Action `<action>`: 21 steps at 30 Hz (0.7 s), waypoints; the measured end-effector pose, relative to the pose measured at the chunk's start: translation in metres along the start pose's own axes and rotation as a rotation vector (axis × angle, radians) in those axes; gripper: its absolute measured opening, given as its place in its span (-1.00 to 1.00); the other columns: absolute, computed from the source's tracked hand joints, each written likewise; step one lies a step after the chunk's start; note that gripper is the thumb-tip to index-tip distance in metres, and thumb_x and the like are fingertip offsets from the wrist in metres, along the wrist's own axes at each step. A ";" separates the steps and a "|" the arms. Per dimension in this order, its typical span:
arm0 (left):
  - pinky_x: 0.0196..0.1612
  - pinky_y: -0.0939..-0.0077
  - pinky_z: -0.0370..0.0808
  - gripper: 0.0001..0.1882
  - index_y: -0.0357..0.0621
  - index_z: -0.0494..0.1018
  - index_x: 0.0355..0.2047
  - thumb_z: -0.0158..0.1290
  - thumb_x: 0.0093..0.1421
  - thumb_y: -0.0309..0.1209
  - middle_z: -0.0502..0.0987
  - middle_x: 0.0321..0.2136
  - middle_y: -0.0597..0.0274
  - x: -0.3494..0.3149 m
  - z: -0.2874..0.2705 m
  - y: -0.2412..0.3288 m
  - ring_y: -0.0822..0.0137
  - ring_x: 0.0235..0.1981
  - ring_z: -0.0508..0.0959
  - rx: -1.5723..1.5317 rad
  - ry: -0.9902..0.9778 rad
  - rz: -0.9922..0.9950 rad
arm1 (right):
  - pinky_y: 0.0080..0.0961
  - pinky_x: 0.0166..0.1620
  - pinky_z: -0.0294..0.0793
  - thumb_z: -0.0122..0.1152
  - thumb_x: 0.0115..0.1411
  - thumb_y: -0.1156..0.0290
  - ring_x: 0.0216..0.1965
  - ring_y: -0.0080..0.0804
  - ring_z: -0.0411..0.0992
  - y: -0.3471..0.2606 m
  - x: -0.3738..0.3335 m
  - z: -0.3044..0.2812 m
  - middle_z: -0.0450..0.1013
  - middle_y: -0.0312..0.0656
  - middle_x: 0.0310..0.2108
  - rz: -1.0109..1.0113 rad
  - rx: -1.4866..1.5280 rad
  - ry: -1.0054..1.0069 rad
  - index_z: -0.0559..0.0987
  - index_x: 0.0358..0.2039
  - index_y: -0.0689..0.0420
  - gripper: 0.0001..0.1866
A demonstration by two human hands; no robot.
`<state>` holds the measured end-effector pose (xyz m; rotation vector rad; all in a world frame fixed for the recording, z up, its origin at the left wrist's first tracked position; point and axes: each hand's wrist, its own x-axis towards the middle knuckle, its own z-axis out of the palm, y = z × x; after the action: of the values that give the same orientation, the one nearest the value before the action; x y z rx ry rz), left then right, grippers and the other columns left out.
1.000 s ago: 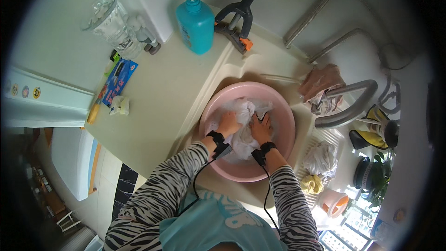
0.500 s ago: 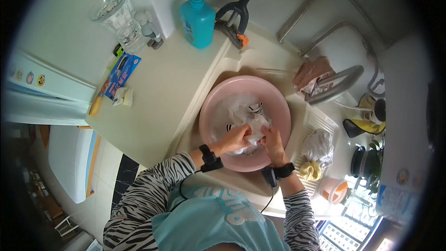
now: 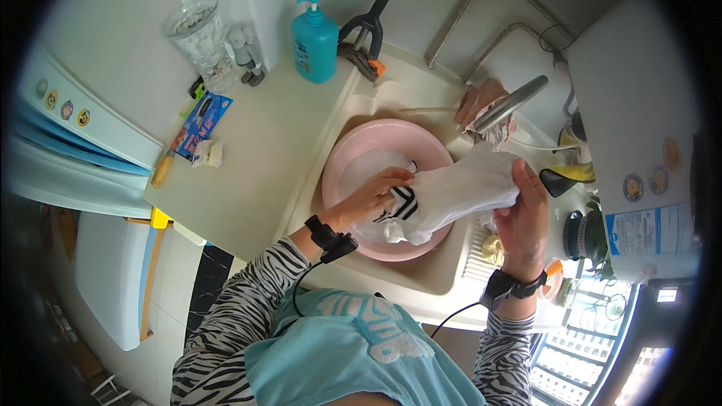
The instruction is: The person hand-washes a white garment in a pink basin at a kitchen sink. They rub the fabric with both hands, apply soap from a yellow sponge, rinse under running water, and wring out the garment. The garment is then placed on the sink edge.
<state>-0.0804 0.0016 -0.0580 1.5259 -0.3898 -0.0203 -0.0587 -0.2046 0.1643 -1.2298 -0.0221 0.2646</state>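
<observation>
A white sock [image 3: 466,184] with black stripes at one end is stretched out sideways over a pink basin [image 3: 398,129]. My left hand [image 3: 378,192] is closed on its striped end, above the basin's middle. At the other end my right hand [image 3: 525,214] grips the white fabric, thumb and fingers closed, beyond the basin's right rim. More white striped fabric hangs low beneath the left hand, partly hidden. Whitish, sudsy water [image 3: 359,171] shows in the basin.
The basin sits in a cream sink beside a ribbed washboard area with a yellow cloth [image 3: 492,248]. A tap [image 3: 515,101] draped with a brownish cloth [image 3: 474,105] stands at back right. A teal pump bottle [image 3: 316,45], glass vase [image 3: 201,41] and blue package [image 3: 203,124] rest on the counter.
My hands were close together over white fabric low in the basin. Now the sock is lifted and stretched out; my right hand has moved up and right, away from the left.
</observation>
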 end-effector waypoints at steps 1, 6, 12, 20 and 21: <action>0.08 0.41 0.31 -0.63 -0.25 0.40 -0.05 -0.12 0.10 -0.61 0.43 -0.10 0.09 0.002 -0.006 0.002 0.20 0.00 0.40 0.118 0.021 -0.088 | -0.82 -0.61 0.19 0.02 0.28 0.27 -0.61 -0.74 0.28 0.004 0.002 -0.007 0.45 -0.33 -0.45 0.029 0.019 0.089 0.49 -0.24 0.21 -0.75; -0.21 0.47 0.44 -0.75 -0.35 0.42 -0.16 -0.19 0.22 -0.54 0.56 -0.33 0.12 0.010 -0.031 -0.010 0.37 -0.32 0.52 0.230 0.112 -0.199 | -0.64 -0.51 0.39 0.08 0.22 0.31 -0.60 -0.59 0.34 0.093 0.033 -0.085 0.45 -0.32 -0.51 0.244 0.080 0.157 0.50 -0.36 0.14 -0.83; -0.17 0.38 0.43 -0.69 -0.37 0.40 -0.17 -0.03 0.12 -0.41 0.51 -0.30 -0.08 0.040 -0.030 -0.068 0.13 -0.27 0.52 0.191 0.184 -0.621 | -0.60 -0.46 0.40 0.09 0.21 0.38 -0.56 -0.52 0.28 0.244 0.058 -0.179 0.34 -0.29 -0.56 0.501 0.243 0.374 0.47 -0.41 0.16 -0.87; 0.18 0.02 0.19 -0.27 0.04 -0.03 0.28 0.02 0.13 -0.46 -0.01 0.25 -0.17 0.052 -0.021 -0.132 -0.15 0.25 0.05 0.610 -0.094 -0.682 | 0.09 0.05 0.24 0.32 0.04 0.20 0.11 0.15 0.17 0.326 0.100 -0.130 0.16 0.13 0.12 0.118 -1.117 0.210 0.26 0.18 -0.06 -0.31; 0.18 -0.06 0.17 -0.22 0.13 -0.10 0.30 0.03 0.14 -0.45 -0.09 0.27 -0.16 0.048 -0.010 -0.137 -0.21 0.26 0.01 0.697 -0.182 -0.872 | 0.19 0.08 0.15 0.33 0.03 0.16 0.17 0.25 0.04 0.328 0.097 -0.119 0.06 0.15 0.19 0.154 -1.307 0.052 0.21 0.22 -0.16 -0.26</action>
<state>-0.0013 -0.0085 -0.1793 2.2908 0.1859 -0.7789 -0.0076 -0.1930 -0.1941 -2.5444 -0.0612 0.3633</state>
